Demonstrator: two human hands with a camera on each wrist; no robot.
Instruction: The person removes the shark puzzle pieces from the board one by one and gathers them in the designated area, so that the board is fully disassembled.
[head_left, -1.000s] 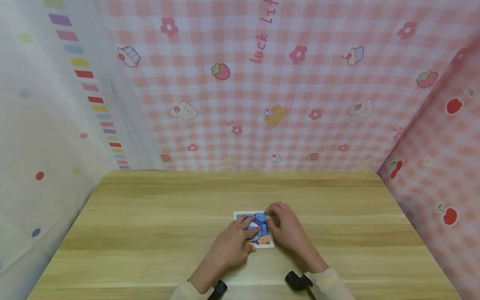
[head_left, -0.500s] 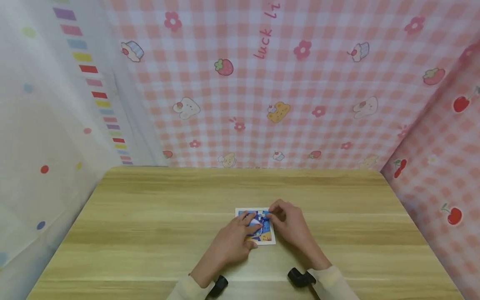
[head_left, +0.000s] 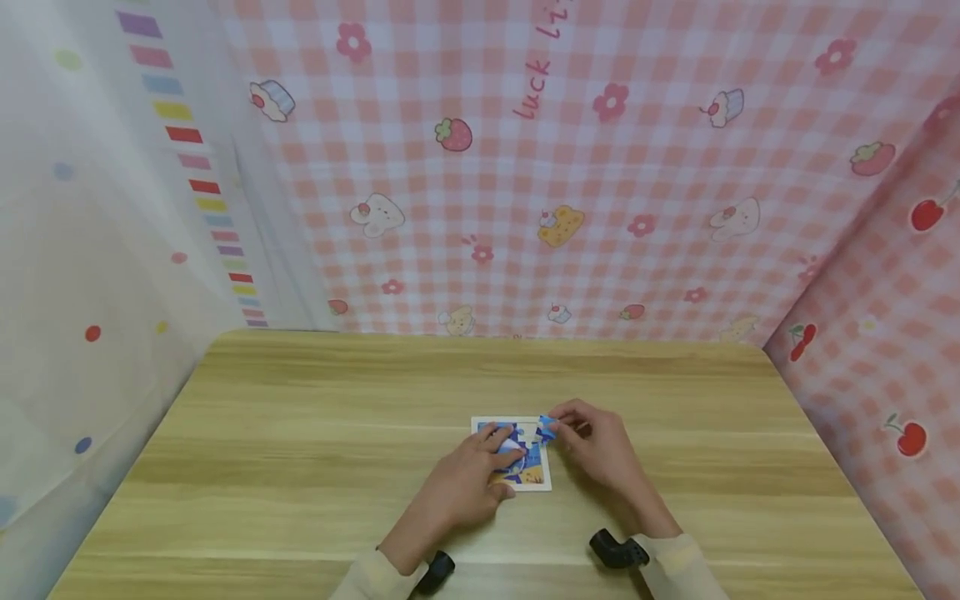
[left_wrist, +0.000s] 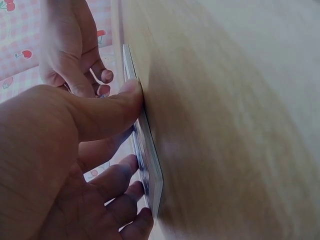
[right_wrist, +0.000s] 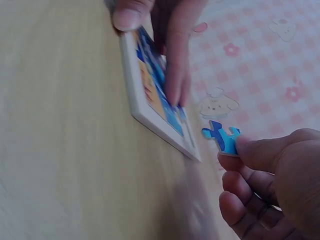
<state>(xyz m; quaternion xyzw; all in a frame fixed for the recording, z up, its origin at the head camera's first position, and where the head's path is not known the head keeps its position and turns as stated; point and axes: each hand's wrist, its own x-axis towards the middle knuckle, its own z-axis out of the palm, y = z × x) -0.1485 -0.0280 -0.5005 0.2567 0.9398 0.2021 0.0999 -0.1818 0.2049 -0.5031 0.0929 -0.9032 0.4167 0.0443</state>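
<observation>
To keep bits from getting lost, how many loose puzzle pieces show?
1: the piece in the right hand, by the far right corner of the puzzle. Any under the left hand would be hidden.

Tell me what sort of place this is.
Probably a small tabletop activity corner, though the wider room is out of view: a wood-grain table, a pink checked cloth behind it, and a picture jigsaw under the person's left hand.

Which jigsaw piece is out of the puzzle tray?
The two-tone blue piece pinched by the right hand; the other visible pieces lie in the white-bordered puzzle tray.
</observation>
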